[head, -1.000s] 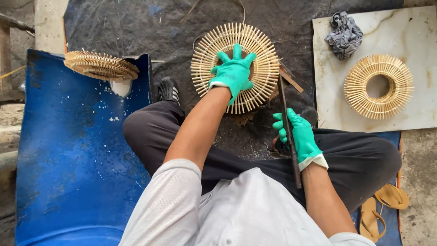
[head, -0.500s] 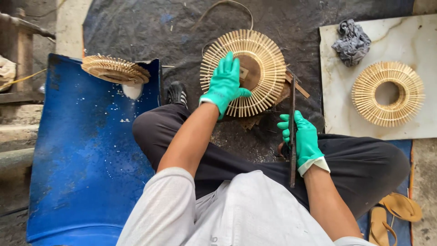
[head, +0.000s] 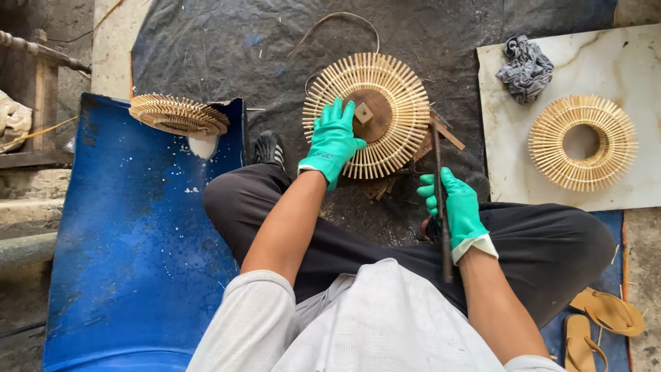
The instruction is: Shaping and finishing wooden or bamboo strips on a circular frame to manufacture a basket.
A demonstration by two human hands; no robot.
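My left hand (head: 334,141) lies flat and open on the bamboo ring (head: 368,114), fingers spread across its slats at about 8 o'clock of the wooden disc (head: 372,114) in the middle. No grip there, just pressing down. The ring sits on the dark tarp (head: 206,48), dead ahead at 12 o'clock from my lap. My right hand (head: 458,210) has a closed grip round a long dark rod (head: 441,200), most likely a tool handle; its head points to the ring's edge at 4 o'clock.

To do this well, I judge: keep the palm weight steady so the ring does not turn or lift, keep fingers clear of the edge where the tool works, strike or pry short, close to the wood scraps (head: 444,131).

Counts: bamboo rings 3, namely the one under my hand, a finished ring (head: 582,141) on the pale slab (head: 620,55) at 2 o'clock, and a tilted ring (head: 177,114) on the blue barrel (head: 131,241) at 10 o'clock. Green gloves 2. Grey rag (head: 527,65) 1. Sandals (head: 599,324) 2, at 4 o'clock.
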